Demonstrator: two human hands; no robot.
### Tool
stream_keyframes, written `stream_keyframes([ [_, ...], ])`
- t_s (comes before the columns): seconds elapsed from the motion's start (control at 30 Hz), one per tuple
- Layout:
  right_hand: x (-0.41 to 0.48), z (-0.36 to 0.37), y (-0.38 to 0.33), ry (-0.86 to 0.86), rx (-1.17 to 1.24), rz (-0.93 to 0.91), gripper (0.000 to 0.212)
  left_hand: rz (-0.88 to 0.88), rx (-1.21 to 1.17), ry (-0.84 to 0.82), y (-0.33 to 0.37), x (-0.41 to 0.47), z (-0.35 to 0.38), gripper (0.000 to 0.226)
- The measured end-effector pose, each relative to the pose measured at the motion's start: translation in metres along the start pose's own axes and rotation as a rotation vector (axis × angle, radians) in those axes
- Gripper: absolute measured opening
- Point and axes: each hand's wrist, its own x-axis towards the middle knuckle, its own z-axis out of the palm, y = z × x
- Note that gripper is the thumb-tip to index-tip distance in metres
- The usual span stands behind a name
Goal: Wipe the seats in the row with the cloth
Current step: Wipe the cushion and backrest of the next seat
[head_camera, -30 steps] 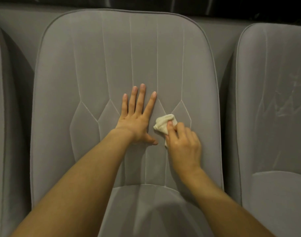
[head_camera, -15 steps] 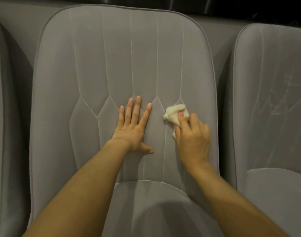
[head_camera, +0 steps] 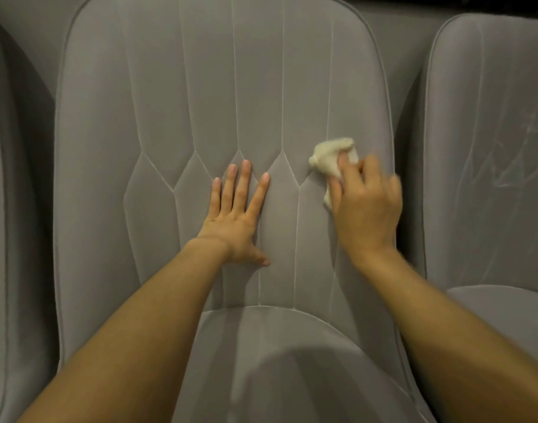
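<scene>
Under blurred right hand (head_camera: 366, 209), cloth (head_camera: 328, 158) (half hidden).

middle seat (head_camera: 200, 102): grey velvety fabric, matt, smooth nap, thin pale stitched seams | seat cushion (head_camera: 276, 361): same soft fabric, faint sheen | cloth (head_camera: 328, 157): cream rag, soft, crumpled, matt | right seat (head_camera: 490, 148): same grey fabric, nap marked with pale streaks | left seat (head_camera: 20, 239): same matt grey fabric
</scene>
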Motion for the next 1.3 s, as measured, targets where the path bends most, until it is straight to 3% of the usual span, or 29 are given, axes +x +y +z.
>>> stream_keyframes([
  [0.13,-0.096,-0.007,-0.008,-0.170,-0.026,-0.138,0.038,0.000,0.006,0.008,0.001,0.000,0.002,0.145],
  [0.2,-0.106,-0.009,-0.007,-0.197,-0.041,-0.187,0.030,-0.001,0.013,-0.010,0.001,0.002,0.000,0.145],
  [0.37,-0.045,-0.005,-0.007,0.009,-0.020,-0.065,0.028,-0.001,0.020,-0.019,0.000,0.003,0.001,0.145],
  [0.47,-0.033,-0.002,-0.004,0.014,-0.067,0.010,0.030,0.008,0.025,0.004,-0.002,0.003,0.003,0.144],
  [0.67,-0.137,-0.012,-0.011,-0.274,-0.110,-0.135,0.041,0.023,0.058,0.052,-0.004,0.002,0.011,0.143],
  [0.77,-0.149,-0.020,-0.008,-0.432,-0.051,-0.217,0.045,0.036,0.097,0.046,-0.005,0.000,0.012,0.141],
  [0.87,-0.141,-0.027,-0.009,-0.476,0.050,-0.214,0.032,0.045,0.157,0.023,-0.010,-0.006,0.012,0.137],
  [1.0,-0.121,-0.044,-0.011,-0.503,0.163,-0.149,0.025,0.061,0.245,-0.050,-0.017,-0.019,0.010,0.132],
  [1.2,-0.061,-0.076,-0.016,-0.725,0.338,0.158,0.023,0.044,0.197,-0.185,0.003,-0.039,-0.022,0.108],
  [1.3,-0.031,-0.104,-0.006,-0.856,0.364,0.193,0.026,0.091,0.187,-0.301,0.021,-0.048,-0.047,0.098],
])
